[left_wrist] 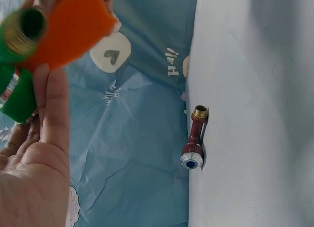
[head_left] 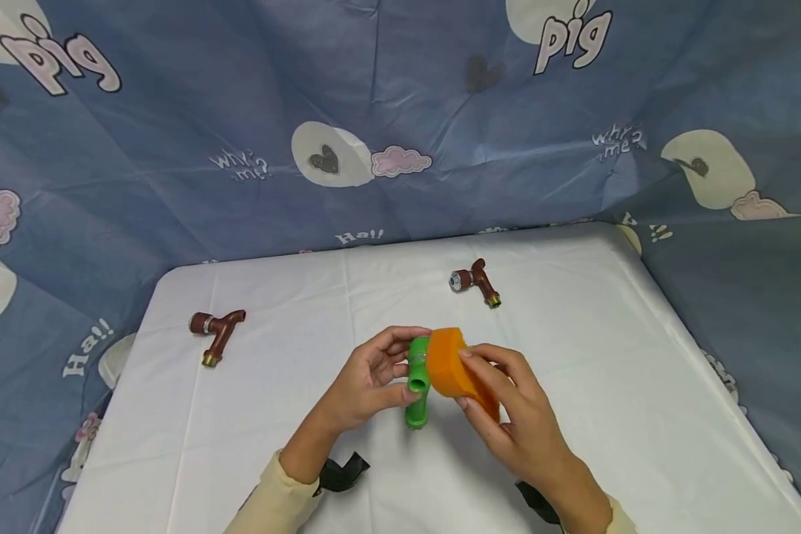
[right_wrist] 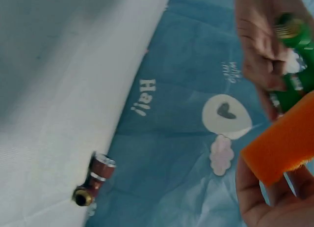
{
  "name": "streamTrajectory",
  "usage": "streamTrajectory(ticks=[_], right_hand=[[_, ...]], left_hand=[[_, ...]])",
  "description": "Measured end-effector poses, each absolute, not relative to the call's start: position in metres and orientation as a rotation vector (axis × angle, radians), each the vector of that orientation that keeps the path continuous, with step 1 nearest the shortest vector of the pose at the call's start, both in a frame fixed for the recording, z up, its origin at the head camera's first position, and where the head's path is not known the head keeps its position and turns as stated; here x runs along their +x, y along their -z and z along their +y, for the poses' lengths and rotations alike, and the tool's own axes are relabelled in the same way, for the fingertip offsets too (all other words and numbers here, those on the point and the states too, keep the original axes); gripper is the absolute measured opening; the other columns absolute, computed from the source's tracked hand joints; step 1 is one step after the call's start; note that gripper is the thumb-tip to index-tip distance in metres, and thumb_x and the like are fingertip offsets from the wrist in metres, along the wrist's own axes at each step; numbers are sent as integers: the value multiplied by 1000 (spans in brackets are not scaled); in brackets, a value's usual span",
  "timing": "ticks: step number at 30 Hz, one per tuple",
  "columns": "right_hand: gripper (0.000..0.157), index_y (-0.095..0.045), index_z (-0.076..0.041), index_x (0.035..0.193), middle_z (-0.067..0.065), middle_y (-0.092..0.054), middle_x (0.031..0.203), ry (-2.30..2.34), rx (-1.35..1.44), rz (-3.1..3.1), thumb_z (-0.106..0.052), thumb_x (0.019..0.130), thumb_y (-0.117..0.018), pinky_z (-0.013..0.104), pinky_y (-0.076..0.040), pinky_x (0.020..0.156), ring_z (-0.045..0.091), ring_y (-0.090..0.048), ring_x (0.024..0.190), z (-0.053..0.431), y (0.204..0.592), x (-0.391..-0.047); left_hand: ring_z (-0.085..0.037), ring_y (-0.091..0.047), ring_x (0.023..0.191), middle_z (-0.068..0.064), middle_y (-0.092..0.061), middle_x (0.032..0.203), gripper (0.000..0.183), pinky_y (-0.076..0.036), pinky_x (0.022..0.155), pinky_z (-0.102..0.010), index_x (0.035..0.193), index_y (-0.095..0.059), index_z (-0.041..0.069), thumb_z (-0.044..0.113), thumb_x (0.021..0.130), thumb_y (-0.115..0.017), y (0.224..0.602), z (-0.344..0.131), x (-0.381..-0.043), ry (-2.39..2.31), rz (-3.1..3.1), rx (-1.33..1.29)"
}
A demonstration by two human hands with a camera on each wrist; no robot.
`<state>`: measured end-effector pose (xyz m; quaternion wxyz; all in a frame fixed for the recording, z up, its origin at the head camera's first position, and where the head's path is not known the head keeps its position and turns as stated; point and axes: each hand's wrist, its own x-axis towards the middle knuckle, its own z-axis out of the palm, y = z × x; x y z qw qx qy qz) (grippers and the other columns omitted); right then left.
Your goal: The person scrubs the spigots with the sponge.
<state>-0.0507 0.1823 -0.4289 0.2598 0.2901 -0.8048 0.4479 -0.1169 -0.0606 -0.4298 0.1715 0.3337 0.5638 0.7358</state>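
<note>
My left hand (head_left: 372,382) grips a green faucet (head_left: 417,423) above the middle of the table, its thumb across the body. The faucet's threaded brass end (left_wrist: 18,40) shows in the left wrist view. In my right hand (head_left: 517,415) is an orange sponge (head_left: 446,363), pinched between thumb and fingers. One face of the sponge meets the faucet's upper right side. In the right wrist view the sponge (right_wrist: 284,143) hides part of the green faucet (right_wrist: 297,84).
Two brown faucets with brass ends lie on the white table (head_left: 294,311): one brown faucet (head_left: 220,334) at the left, another brown faucet (head_left: 477,282) at the back right. A blue printed cloth (head_left: 440,96) hangs behind the table. Black straps (head_left: 343,473) hang at both wrists.
</note>
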Motion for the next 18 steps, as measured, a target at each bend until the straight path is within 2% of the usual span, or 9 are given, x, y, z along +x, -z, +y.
streamTrajectory(ticks=[4,11,18], right_hand=[[47,-62,-5,143,17,-58,135,-1137,731,-2230,-36,108,-60,18,-46,104,30,-60,115,182,435,-54],[52,-63,-9,143,11,-60,132,-1025,603,-2384,-46,108,-56,15,-45,100,27,-61,113,192,441,-58],[48,-63,3,137,20,-61,127,-1130,686,-2151,-35,108,-59,18,-47,104,30,-64,107,186,453,-50]], left_hand=[[-21,-66,110,-18,-61,127,63,-58,96,-35,139,-45,-10,15,94,-80,434,-58,-116,-2093,1599,874],[-28,-65,111,-20,-61,128,63,-58,95,-38,141,-47,-3,14,91,-82,435,-55,-115,-2065,1741,807],[-28,-68,109,-20,-61,130,59,-59,94,-34,140,-46,-1,7,91,-78,431,-53,-117,-2055,1776,623]])
